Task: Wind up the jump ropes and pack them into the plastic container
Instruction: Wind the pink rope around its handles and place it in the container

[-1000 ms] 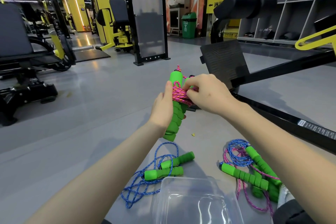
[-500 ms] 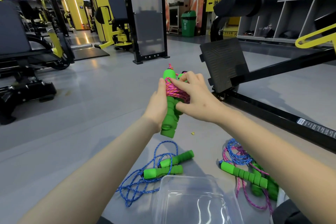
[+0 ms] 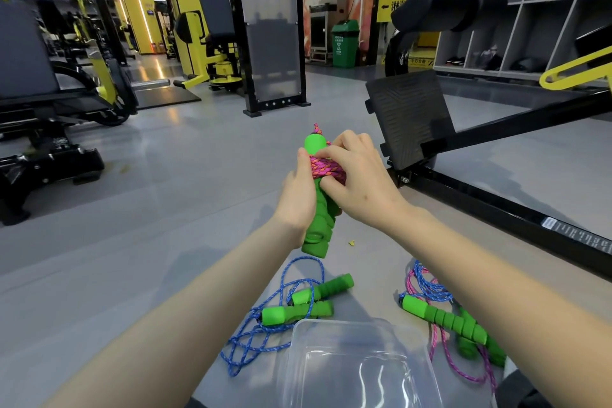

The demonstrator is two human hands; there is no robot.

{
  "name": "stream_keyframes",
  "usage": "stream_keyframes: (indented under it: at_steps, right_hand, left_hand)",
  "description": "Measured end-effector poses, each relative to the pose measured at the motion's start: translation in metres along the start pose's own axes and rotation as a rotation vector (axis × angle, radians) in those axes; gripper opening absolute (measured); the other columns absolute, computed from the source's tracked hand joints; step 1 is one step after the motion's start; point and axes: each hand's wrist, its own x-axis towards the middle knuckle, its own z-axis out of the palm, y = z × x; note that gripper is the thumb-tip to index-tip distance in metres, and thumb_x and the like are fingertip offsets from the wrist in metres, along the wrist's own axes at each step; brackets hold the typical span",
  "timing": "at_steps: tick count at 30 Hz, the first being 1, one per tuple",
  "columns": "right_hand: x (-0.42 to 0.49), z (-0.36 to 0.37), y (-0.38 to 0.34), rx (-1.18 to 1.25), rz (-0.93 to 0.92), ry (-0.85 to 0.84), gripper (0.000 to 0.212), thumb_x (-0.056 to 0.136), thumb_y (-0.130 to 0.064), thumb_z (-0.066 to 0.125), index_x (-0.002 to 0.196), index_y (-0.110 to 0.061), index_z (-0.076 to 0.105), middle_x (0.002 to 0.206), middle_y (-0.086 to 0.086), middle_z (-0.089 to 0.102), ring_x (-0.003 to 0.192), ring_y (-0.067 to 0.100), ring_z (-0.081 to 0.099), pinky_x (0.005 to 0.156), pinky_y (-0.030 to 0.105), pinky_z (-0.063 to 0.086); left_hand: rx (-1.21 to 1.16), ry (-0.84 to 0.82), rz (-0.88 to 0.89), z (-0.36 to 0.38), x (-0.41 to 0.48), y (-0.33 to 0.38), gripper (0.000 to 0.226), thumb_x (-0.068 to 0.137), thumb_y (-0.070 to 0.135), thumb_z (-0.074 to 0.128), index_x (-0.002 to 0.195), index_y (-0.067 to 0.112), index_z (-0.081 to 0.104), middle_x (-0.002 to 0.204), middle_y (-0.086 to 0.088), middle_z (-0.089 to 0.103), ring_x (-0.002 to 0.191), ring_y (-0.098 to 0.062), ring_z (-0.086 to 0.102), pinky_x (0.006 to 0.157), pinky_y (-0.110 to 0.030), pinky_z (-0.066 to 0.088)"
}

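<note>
Being gripped mid-length by the curled left hand (image 3: 296, 199), the green foam handles (image 3: 319, 225) are held upright above the floor (image 3: 165, 209), beyond the far rim of the plastic container (image 3: 347, 322). The pink cord (image 3: 326, 169) wraps are pinched by the right hand (image 3: 361, 189); light, springy cord is judged best pinned there.

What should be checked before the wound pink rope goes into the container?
1. Pink rope wound round its green handles: ok.
2. Loose end tucked in: cannot tell, the right hand covers it.
3. Left hand holds the handles: ok.
4. Plastic container open, nothing seen inside: ok.
5. Other ropes wound: not ok; the blue rope and the pink-and-blue pile lie loose on the floor.
</note>
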Motion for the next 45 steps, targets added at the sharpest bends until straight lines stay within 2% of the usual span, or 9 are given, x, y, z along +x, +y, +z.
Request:
stream_keyframes:
  at_steps: [4, 6, 11, 15, 22, 31, 36, 40, 45]
  right_hand:
    - [-0.002, -0.001, 0.002, -0.021, 0.044, 0.036, 0.031, 0.076, -0.027, 0.042, 0.089, -0.006, 0.062, 0.091, 0.005, 0.048, 0.084, 0.016, 0.029, 0.072, 0.029, 0.023]
    - [-0.003, 0.0, 0.004, 0.002, 0.063, 0.042, 0.034, 0.076, -0.03, 0.041, 0.083, -0.004, 0.061, 0.09, 0.003, 0.046, 0.084, 0.015, 0.027, 0.069, 0.027, 0.017]
    - [0.0, -0.007, 0.007, 0.149, 0.172, -0.067, 0.028, 0.077, -0.031, 0.044, 0.061, -0.01, 0.05, 0.086, -0.006, 0.036, 0.088, 0.014, 0.024, 0.069, 0.026, 0.013]
    - [-0.001, -0.013, 0.006, 0.067, 0.219, -0.261, 0.026, 0.065, -0.038, 0.038, 0.053, -0.015, 0.035, 0.079, -0.006, 0.033, 0.084, 0.015, 0.022, 0.067, 0.029, 0.011]
    - [0.002, -0.017, -0.009, 0.178, 0.14, 0.039, 0.029, 0.075, -0.019, 0.055, 0.104, -0.02, 0.061, 0.09, -0.004, 0.051, 0.095, 0.015, 0.03, 0.07, 0.026, 0.015]
    - [0.001, -0.006, -0.013, 0.098, 0.173, -0.044, 0.019, 0.086, -0.021, 0.052, 0.098, -0.012, 0.064, 0.083, -0.006, 0.04, 0.093, 0.014, 0.025, 0.075, 0.024, 0.014]
    - [0.0, -0.007, -0.009, 0.135, 0.314, -0.174, 0.023, 0.089, -0.021, 0.045, 0.068, -0.013, 0.054, 0.096, -0.003, 0.038, 0.095, 0.016, 0.024, 0.068, 0.024, 0.011]
    - [-0.001, -0.016, -0.008, 0.272, 0.421, -0.295, 0.027, 0.084, -0.012, 0.044, 0.059, -0.016, 0.037, 0.096, -0.004, 0.037, 0.096, 0.017, 0.024, 0.081, 0.027, 0.016]
    - [0.004, -0.03, 0.003, 0.414, 0.441, -0.396, 0.016, 0.066, -0.034, 0.05, 0.077, -0.026, 0.059, 0.108, 0.001, 0.05, 0.109, 0.024, 0.041, 0.091, 0.034, 0.039]
  left_hand:
    - [0.174, 0.044, 0.087, 0.0, 0.01, -0.009, 0.074, 0.069, 0.081, 0.019, 0.102, 0.031, 0.063, 0.105, -0.013, 0.066, 0.102, -0.034, 0.063, 0.09, -0.054, 0.049]
    - [0.242, 0.04, 0.109, -0.001, 0.021, -0.021, 0.081, 0.062, 0.086, 0.018, 0.107, 0.034, 0.06, 0.108, -0.015, 0.065, 0.106, -0.04, 0.06, 0.094, -0.059, 0.045]
    - [0.295, 0.026, 0.137, -0.003, 0.011, -0.009, 0.084, 0.066, 0.089, 0.024, 0.101, 0.023, 0.064, 0.102, -0.016, 0.066, 0.094, -0.038, 0.064, 0.084, -0.057, 0.052]
    - [0.229, -0.094, 0.055, -0.006, 0.0, -0.004, 0.059, 0.094, 0.06, 0.031, 0.109, 0.011, 0.062, 0.093, -0.017, 0.068, 0.063, -0.023, 0.068, 0.056, -0.038, 0.059]
    - [0.137, -0.105, 0.117, -0.015, 0.007, 0.011, 0.057, 0.1, 0.051, 0.025, 0.097, 0.012, 0.067, 0.065, -0.006, 0.068, 0.049, -0.017, 0.063, 0.042, -0.022, 0.049]
    - [0.147, -0.077, 0.085, -0.012, -0.003, 0.004, 0.059, 0.098, 0.057, 0.023, 0.097, 0.02, 0.069, 0.075, -0.009, 0.069, 0.059, -0.023, 0.063, 0.048, -0.027, 0.052]
    - [0.323, -0.019, 0.135, -0.016, 0.008, 0.001, 0.08, 0.069, 0.083, 0.024, 0.102, 0.024, 0.066, 0.103, -0.017, 0.066, 0.098, -0.038, 0.063, 0.088, -0.055, 0.051]
    - [0.307, -0.05, 0.079, -0.012, -0.001, 0.0, 0.069, 0.087, 0.07, 0.028, 0.103, 0.014, 0.065, 0.099, -0.021, 0.068, 0.081, -0.037, 0.068, 0.071, -0.052, 0.058]
    - [0.133, -0.098, -0.066, -0.013, 0.0, 0.0, 0.06, 0.097, 0.057, 0.027, 0.094, 0.012, 0.066, 0.082, -0.018, 0.068, 0.057, -0.029, 0.063, 0.051, -0.032, 0.056]
